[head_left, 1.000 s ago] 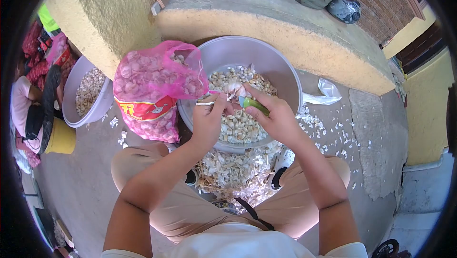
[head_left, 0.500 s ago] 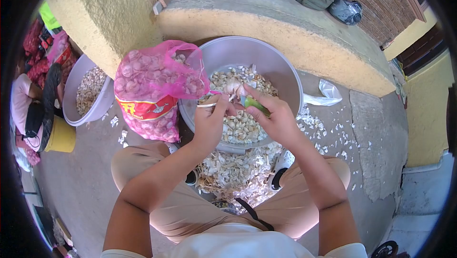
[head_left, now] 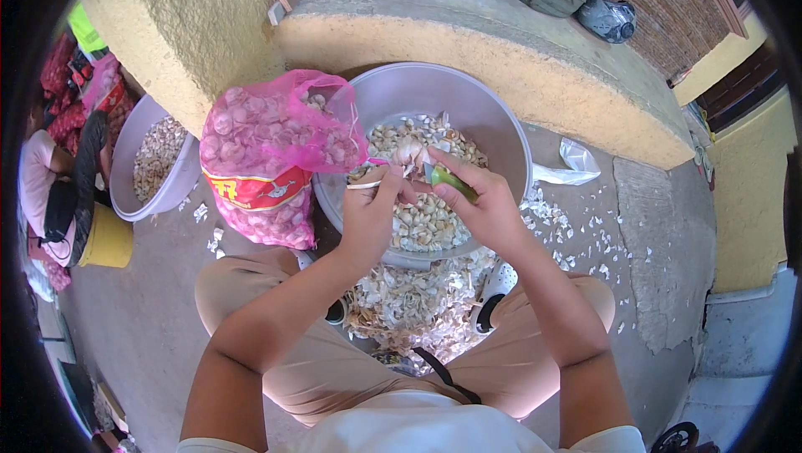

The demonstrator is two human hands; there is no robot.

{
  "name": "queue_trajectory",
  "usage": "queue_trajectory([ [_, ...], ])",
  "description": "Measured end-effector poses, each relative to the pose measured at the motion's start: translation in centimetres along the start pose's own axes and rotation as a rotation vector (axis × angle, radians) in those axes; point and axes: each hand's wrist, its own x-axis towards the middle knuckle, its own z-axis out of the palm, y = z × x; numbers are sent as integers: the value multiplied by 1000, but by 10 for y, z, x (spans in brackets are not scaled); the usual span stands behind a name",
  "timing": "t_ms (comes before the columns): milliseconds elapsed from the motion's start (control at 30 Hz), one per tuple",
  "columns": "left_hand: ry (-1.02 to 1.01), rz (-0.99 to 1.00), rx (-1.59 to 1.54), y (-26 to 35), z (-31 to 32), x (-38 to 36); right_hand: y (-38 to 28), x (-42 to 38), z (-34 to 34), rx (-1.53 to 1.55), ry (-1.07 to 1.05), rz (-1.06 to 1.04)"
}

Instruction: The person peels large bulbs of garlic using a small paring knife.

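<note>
My left hand (head_left: 373, 209) is closed around a garlic bulb (head_left: 409, 154), its pale stalk poking out to the left between the fingers. In my right hand (head_left: 487, 209) is a small knife (head_left: 455, 184) with a green handle; its short blade is against or very close to the bulb, and exact contact is hard to make out. Both hands are over a large lilac basin (head_left: 508, 139). Separated garlic cloves (head_left: 426, 227) lie in the bottom of it. The pink mesh sack (head_left: 251, 131), full of whole bulbs, leans on the basin's left side beside my left hand.
Garlic peelings (head_left: 418, 307) are heaped between my feet, with more scattered on the floor at right. Behind the basin runs a concrete ledge (head_left: 501, 56) carrying bags. A second basin (head_left: 125, 190) of cloves stands at left near a seated person (head_left: 58, 173) and a yellow bucket (head_left: 107, 237).
The knife and my right hand have shifted very slightly to the right and down. My left hand keeps its grip on the garlic bulb, almost still.
</note>
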Motion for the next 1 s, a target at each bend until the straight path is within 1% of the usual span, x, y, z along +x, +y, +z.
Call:
queue_trajectory([
  [133, 20, -4, -1, 1, 2, -1, -4, 0, -2, -24, -43, 12],
  [233, 12, 7, -3, 0, 2, -1, -6, -1, -2, -79, -80, 89],
  [400, 3, 4, 72, 3, 2, -2, 1, 1, -2, -124, -22, -40],
  [433, 6, -1, 42, 3, 3, -3, 3, 1, -2, -139, -13, -69],
  [500, 11, -9, -17, 4, 6, -3, 1, 1, -1, -128, 0, -52],
  [633, -19, 1, 39, 5, 4, -3, 1, 0, 2, -117, 23, -39],
  [733, -24, 27, 67, 5, 5, -5, 0, 1, 3, -75, 37, 5],
  [900, -50, 84, 76, 3, 5, -6, 1, 3, 1, 84, 5, 131],
  [1000, -18, 52, 29, 5, 6, -7, 1, 3, 2, 158, -32, 169],
])
